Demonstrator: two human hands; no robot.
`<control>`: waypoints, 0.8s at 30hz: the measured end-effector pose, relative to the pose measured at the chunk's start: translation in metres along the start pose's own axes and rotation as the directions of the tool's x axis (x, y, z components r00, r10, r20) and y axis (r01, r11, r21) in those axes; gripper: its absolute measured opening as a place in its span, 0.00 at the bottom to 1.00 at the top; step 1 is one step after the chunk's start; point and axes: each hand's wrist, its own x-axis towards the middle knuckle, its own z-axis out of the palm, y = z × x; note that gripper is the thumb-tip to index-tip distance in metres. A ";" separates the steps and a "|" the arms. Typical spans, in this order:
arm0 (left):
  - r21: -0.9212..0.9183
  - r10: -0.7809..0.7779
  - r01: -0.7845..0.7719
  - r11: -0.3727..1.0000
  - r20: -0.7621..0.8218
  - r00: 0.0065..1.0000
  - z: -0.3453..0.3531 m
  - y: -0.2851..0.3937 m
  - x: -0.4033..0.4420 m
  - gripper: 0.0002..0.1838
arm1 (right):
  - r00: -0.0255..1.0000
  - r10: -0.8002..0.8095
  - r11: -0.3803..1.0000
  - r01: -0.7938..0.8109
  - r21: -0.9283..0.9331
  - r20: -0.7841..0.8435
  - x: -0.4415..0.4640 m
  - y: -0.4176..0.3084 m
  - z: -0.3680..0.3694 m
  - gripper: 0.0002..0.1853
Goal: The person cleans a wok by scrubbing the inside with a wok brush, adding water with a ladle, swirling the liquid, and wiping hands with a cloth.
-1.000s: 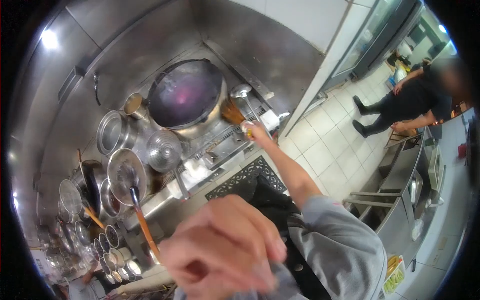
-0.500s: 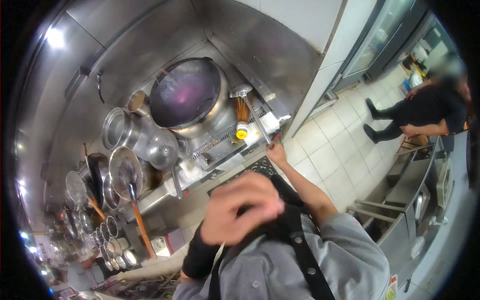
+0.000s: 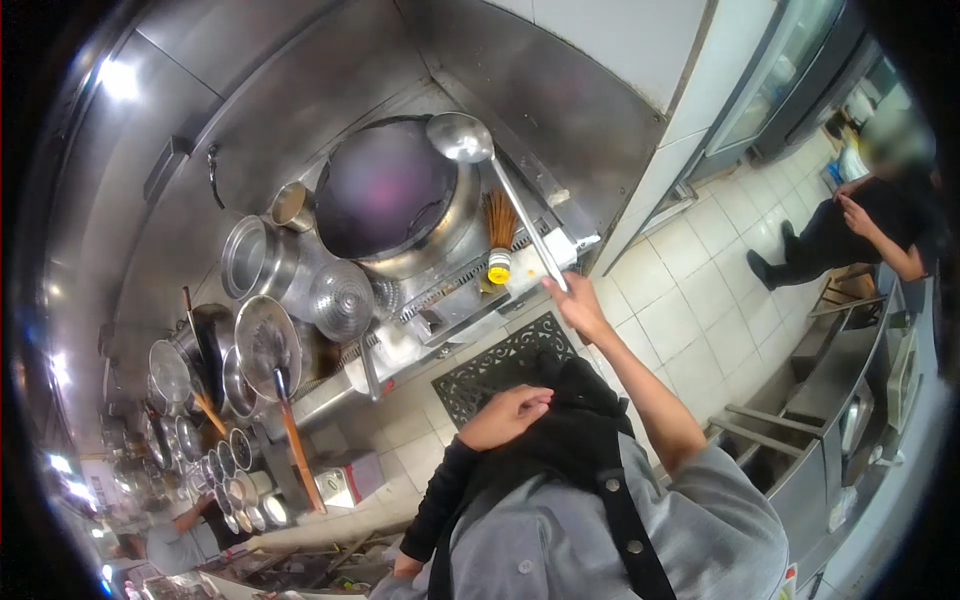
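Note:
My right hand (image 3: pixel 578 303) is closed round the handle end of a long metal ladle (image 3: pixel 522 215). The ladle's bowl (image 3: pixel 460 137) hangs over the right rim of a large dark wok (image 3: pixel 385 190), whose inside looks hazy and purplish. My left hand (image 3: pixel 508 415) is in front of my black apron, fingers loosely bent, with nothing visible in it. Just left of the ladle handle, a bamboo wok brush (image 3: pixel 499 235) with a yellow end lies on the stove edge.
A perforated strainer (image 3: pixel 343 300), a metal pot (image 3: pixel 250 257) and a wooden-handled mesh skimmer (image 3: pixel 268 345) crowd the left. A small pot (image 3: pixel 293 206) touches the wok's side. A black floor mat (image 3: pixel 490 365) lies below the stove. Another person (image 3: pixel 865 225) is at the right.
The ladle's bowl has moved up and left, from beside the wok to over its rim. My left hand has dropped away from the camera toward my apron. The other person's hands have come together.

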 end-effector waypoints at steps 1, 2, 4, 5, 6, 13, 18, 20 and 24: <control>0.027 -0.011 0.011 1.000 0.011 1.000 -0.001 0.004 0.002 0.19 | 0.998 0.059 0.998 -0.059 -0.005 0.038 0.004 -0.020 0.006 0.25; 0.053 -0.022 0.021 0.998 0.023 1.000 -0.002 0.010 0.003 0.20 | 0.990 0.119 0.993 -0.118 -0.013 0.075 0.008 -0.033 0.014 0.26; 0.085 -0.011 0.008 0.996 0.038 0.999 -0.006 0.017 0.003 0.20 | 0.985 0.123 0.992 -0.119 -0.038 0.124 0.018 -0.036 0.033 0.33; 0.090 0.007 -0.011 0.996 0.043 0.999 -0.008 0.018 0.001 0.20 | 0.984 0.121 0.992 -0.115 -0.056 0.130 0.022 -0.037 0.042 0.34; 0.091 0.024 -0.028 0.995 0.045 0.999 -0.008 0.019 -0.001 0.20 | 0.983 0.121 0.991 -0.111 -0.077 0.140 0.025 -0.034 0.050 0.35; -0.008 0.074 -0.075 0.997 -0.049 0.996 -0.013 0.021 -0.028 0.19 | 0.968 0.024 0.950 0.056 -0.307 0.251 0.008 0.016 0.125 0.39; 0.028 0.047 -0.045 0.999 -0.074 0.996 -0.025 0.018 -0.053 0.20 | 0.981 -0.158 0.922 0.187 -0.339 0.112 0.024 0.041 0.159 0.39; -0.016 0.043 -0.045 0.999 -0.112 0.993 -0.029 0.007 -0.065 0.20 | 0.972 0.107 0.974 -0.060 -0.219 0.211 0.004 -0.009 0.147 0.38; -0.080 0.015 -0.030 0.996 -0.182 0.983 -0.041 0.001 -0.092 0.19 | 0.957 0.125 0.992 -0.117 -0.044 0.261 -0.022 -0.035 0.164 0.36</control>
